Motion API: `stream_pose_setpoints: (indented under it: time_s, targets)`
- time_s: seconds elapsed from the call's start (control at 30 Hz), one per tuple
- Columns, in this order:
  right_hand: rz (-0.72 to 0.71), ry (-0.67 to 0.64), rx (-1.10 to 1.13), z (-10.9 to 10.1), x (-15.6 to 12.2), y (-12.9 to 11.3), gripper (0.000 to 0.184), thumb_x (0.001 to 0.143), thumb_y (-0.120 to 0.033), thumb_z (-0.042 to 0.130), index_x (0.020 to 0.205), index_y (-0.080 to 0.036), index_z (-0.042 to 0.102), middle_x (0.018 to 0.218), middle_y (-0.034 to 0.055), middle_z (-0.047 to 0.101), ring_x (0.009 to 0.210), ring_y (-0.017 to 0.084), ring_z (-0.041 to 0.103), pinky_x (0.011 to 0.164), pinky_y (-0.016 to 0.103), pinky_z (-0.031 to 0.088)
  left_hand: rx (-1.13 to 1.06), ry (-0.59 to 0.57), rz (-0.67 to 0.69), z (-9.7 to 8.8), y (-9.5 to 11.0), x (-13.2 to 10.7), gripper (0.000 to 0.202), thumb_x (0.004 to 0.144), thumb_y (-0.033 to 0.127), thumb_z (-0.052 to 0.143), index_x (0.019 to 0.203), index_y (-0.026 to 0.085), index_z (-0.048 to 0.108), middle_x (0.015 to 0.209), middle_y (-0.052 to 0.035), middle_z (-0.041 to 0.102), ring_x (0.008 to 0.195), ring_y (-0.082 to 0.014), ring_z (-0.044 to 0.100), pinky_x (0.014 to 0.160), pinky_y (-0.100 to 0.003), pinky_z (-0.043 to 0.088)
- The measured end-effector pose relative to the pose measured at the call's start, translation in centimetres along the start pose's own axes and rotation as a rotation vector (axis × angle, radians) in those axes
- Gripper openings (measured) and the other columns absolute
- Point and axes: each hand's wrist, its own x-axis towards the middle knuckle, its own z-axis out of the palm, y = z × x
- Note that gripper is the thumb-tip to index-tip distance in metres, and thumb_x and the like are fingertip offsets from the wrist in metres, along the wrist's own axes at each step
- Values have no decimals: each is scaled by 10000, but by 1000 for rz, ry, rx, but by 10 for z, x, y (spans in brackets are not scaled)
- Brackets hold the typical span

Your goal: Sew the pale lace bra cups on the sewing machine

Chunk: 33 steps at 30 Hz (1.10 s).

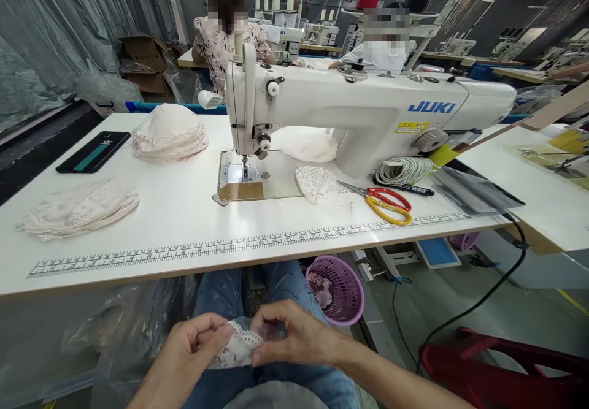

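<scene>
Above my lap, a small piece of white lace fabric (237,347) with a scalloped edge is stretched between both hands. My left hand (191,344) pinches its left side between thumb and fingers. On the other side, my right hand (292,335) is closed on the right end, thumb below and fingers curled over. Beyond the table edge stands a white JUKI sewing machine (313,99), its needle over the metal plate. Another lace piece (317,183) lies by the machine bed, touching the tip of scissors (389,203) with red and yellow handles.
On the table's left are a stack of pale fabric cups (169,132), a flatter lace pile (80,208) and a dark phone (93,152). A printed ruler (248,241) runs along the front edge. Below stands a purple basket (347,292); a red stool (501,366) is at right. Two people sit beyond.
</scene>
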Motion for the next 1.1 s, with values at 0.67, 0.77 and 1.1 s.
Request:
stream_pose_setpoints:
  time_s: [0.67,0.77,1.1]
  targets:
    - [-102,13,-239,-6,-1,10,337,763,-452,661,695,-124,623,574,-47,450,540,71,387,501,179,297,408,-140,97,11,10,8,341,782,448,517,680,159,666,548,26,478,550,-123,391,527,-210,281]
    - [-119,64,-291,-6,-3,10,304,801,-422,634,710,-133,612,613,-36,480,565,81,429,526,184,319,457,-108,110,10,10,6,282,768,419,535,704,187,682,575,25,514,581,-137,437,561,-205,321]
    - [-416,192,-594,-7,-6,5,180,915,-274,508,796,-155,572,700,13,540,658,119,492,593,215,350,551,156,245,9,-7,9,240,710,353,655,939,309,714,730,9,654,721,-181,614,649,-194,456]
